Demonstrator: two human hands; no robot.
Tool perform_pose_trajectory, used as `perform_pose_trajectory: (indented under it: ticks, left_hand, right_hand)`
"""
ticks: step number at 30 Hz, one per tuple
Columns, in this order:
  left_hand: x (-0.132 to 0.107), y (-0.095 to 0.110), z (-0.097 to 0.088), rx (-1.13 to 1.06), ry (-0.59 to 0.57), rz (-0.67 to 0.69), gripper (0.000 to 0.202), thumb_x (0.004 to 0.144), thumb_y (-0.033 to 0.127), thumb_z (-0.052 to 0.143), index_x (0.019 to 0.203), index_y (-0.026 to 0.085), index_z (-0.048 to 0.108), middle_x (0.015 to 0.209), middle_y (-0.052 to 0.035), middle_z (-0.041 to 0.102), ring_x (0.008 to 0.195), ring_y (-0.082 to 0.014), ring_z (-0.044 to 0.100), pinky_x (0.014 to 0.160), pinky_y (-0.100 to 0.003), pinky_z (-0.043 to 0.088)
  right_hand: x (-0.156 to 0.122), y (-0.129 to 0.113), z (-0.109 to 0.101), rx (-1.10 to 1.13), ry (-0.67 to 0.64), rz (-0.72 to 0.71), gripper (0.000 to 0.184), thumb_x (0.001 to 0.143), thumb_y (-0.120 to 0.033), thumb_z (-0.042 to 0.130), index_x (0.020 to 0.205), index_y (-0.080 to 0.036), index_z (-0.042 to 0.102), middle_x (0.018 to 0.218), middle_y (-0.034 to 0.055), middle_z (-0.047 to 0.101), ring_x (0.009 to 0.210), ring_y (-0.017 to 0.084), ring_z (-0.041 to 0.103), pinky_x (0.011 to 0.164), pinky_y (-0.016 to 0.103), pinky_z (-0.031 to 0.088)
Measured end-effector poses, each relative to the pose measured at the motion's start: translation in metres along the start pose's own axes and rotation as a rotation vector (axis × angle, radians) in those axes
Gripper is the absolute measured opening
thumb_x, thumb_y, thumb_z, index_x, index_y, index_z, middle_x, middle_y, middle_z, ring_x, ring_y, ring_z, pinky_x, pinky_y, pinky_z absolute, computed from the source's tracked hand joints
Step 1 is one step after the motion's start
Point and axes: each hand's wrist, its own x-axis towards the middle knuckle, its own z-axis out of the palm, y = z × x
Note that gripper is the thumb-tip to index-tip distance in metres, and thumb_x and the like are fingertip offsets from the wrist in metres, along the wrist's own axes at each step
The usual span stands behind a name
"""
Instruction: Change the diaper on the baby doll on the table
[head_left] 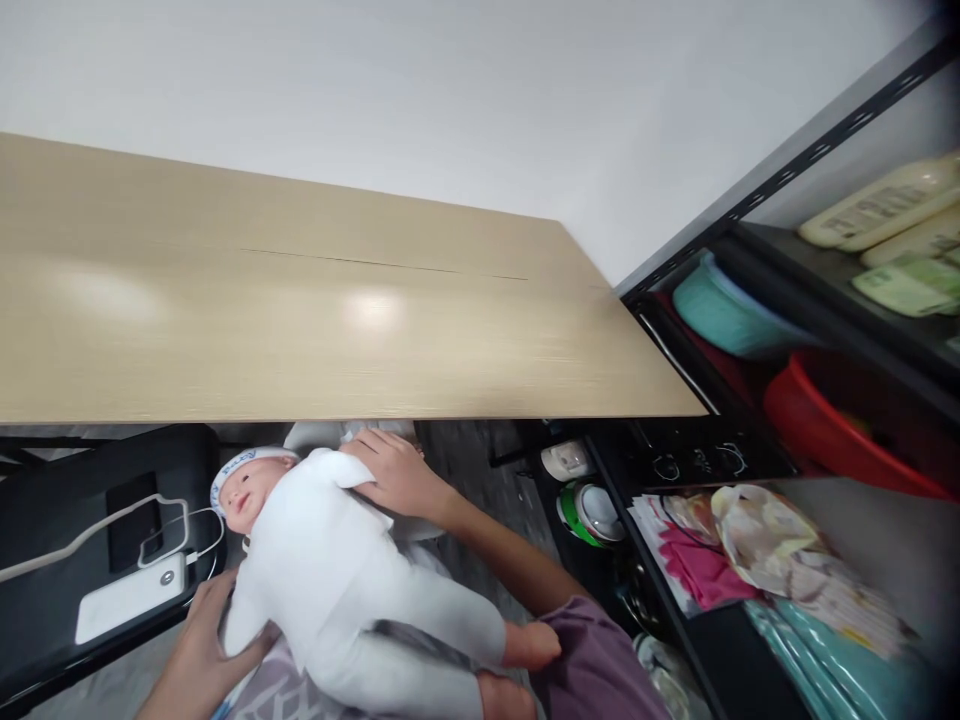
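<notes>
A baby doll (322, 560) in a white outfit and a white cap with blue lettering lies face up across the lap, its head to the left and bare feet to the right. My left hand (214, 645) is closed around the doll's arm at the lower left, thumb on the near side. Over the sleeve on the doll's other side, my right hand (397, 475) is bent, gripping the arm there; its fingertips are partly hidden. The doll's legs rest toward my purple-clothed leg (600, 660).
A wooden tabletop (337, 330) spans the space ahead. On a black seat (45, 510) at left lie a white power bank (131, 598), cables and a dark phone-like slab (133, 520). Black shelves at right hold a teal basin (739, 310), a red basin (840, 420) and bagged items (765, 540).
</notes>
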Motion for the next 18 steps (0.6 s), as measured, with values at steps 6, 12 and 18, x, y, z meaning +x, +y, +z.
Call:
perform_pose_trajectory:
  ticks: [6, 12, 18]
  left_hand:
    - [-0.005, 0.042, -0.021, -0.130, 0.019, 0.093, 0.062, 0.081, 0.050, 0.081, 0.140, 0.040, 0.065, 0.132, -0.0061, 0.084, 0.118, -0.0453, 0.083, 0.098, -0.064, 0.072]
    - [0.063, 0.121, -0.059, 0.124, -0.211, 0.363, 0.076, 0.095, 0.048, 0.079, 0.165, 0.043, 0.050, 0.140, -0.0042, 0.084, 0.111, -0.0370, 0.087, 0.082, -0.040, 0.071]
    - [0.148, 0.203, -0.059, 0.392, -0.227, 0.496, 0.074, 0.098, 0.057, 0.072, 0.163, 0.027, 0.053, 0.129, -0.0126, 0.085, 0.109, -0.0408, 0.085, 0.082, -0.040, 0.061]
  right_hand:
    - [-0.042, -0.022, -0.040, 0.080, 0.230, 0.013, 0.042, 0.104, -0.030, 0.068, 0.147, -0.027, 0.068, 0.133, 0.0099, 0.077, 0.120, 0.033, 0.072, 0.106, 0.049, 0.062]
    - [-0.098, -0.013, -0.074, 0.004, 0.491, 0.254, 0.054, 0.095, -0.023, 0.074, 0.147, -0.036, 0.070, 0.134, 0.0081, 0.077, 0.122, 0.036, 0.075, 0.102, 0.052, 0.066]
    - [-0.107, 0.024, -0.077, 0.045, 0.609, 0.503, 0.038, 0.099, -0.034, 0.070, 0.137, -0.033, 0.076, 0.128, 0.0073, 0.080, 0.119, 0.037, 0.077, 0.103, 0.054, 0.065]
